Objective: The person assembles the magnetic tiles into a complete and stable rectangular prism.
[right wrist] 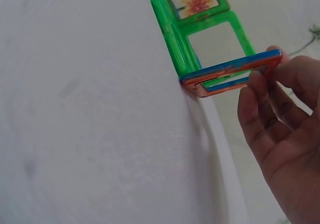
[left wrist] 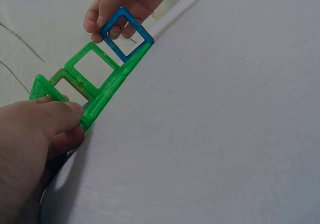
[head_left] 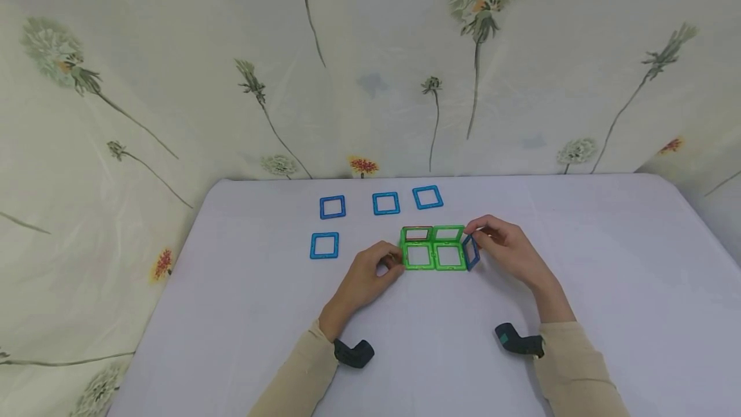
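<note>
Two green square magnetic tiles lie side by side on the white table, with two more green tiles standing along their back edge; one shows a reddish inner rim. My left hand pinches a green tile standing at the left end, partly hidden behind thumb and fingers in the left wrist view. At the right end stands a blue tile, its lower edge against the green row. The fingertips of my right hand pinch the blue tile's upper back corner. Orange shows along its side in the right wrist view.
Three blue square tiles lie in a loose row near the table's back edge: left, middle and right. Another blue tile lies left of my left hand. A flower-patterned cloth hangs behind the table.
</note>
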The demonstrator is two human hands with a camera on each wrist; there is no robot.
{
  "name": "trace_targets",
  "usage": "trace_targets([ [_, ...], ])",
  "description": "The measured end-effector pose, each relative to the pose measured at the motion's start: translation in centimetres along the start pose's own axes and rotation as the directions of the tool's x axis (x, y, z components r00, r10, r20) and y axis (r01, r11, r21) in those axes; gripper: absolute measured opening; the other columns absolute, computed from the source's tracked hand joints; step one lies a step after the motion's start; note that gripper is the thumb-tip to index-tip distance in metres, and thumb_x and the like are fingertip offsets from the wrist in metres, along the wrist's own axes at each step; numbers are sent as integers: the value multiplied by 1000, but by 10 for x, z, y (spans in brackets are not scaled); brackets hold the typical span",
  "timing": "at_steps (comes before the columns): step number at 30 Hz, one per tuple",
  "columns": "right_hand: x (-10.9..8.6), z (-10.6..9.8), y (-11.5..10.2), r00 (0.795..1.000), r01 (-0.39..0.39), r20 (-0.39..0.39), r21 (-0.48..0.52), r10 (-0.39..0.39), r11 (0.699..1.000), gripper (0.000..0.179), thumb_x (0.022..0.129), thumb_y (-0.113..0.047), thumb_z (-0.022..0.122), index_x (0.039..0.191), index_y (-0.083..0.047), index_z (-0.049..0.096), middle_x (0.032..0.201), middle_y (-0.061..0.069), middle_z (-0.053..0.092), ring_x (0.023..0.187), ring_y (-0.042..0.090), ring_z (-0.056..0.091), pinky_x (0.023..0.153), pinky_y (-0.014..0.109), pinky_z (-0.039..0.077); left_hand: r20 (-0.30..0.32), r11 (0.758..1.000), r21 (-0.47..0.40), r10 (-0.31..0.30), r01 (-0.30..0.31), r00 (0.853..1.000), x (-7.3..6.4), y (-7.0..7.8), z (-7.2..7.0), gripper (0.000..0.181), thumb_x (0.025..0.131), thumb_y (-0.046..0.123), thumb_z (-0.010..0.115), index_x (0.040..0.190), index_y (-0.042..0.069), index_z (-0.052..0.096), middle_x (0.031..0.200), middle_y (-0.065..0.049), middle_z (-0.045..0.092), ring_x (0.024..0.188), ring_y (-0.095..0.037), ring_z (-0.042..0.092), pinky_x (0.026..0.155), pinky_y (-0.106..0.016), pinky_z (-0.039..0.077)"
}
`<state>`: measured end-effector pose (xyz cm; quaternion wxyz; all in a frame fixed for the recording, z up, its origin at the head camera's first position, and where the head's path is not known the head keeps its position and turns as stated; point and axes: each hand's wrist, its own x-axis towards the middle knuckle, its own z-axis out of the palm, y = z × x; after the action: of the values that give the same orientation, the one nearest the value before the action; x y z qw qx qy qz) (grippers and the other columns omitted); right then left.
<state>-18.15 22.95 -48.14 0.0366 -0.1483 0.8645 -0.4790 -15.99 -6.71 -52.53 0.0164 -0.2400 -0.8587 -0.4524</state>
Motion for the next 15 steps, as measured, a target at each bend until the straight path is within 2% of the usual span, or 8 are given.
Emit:
trace_targets([
  [8,-1,-2,0,1000,0,-5,34,0,999,18,97,-20,52,111,-15,62,116,4,62,95,13,57,78,16,49,-2,1000,4,2,-2,1000,0,-2,2,20,89,19,65,108,20,60,95,9,62,83,-2,56,78,-19,49],
  [15,-2,-2,2,1000,0,-18,18,1,1000,19,97,-21,53,113,-13,60,115,8,62,88,12,60,77,16,49,-1,1000,1,14,-14,1000,0,-3,1,19,89,18,65,108,19,61,94,9,62,82,-2,56,76,-19,49],
])
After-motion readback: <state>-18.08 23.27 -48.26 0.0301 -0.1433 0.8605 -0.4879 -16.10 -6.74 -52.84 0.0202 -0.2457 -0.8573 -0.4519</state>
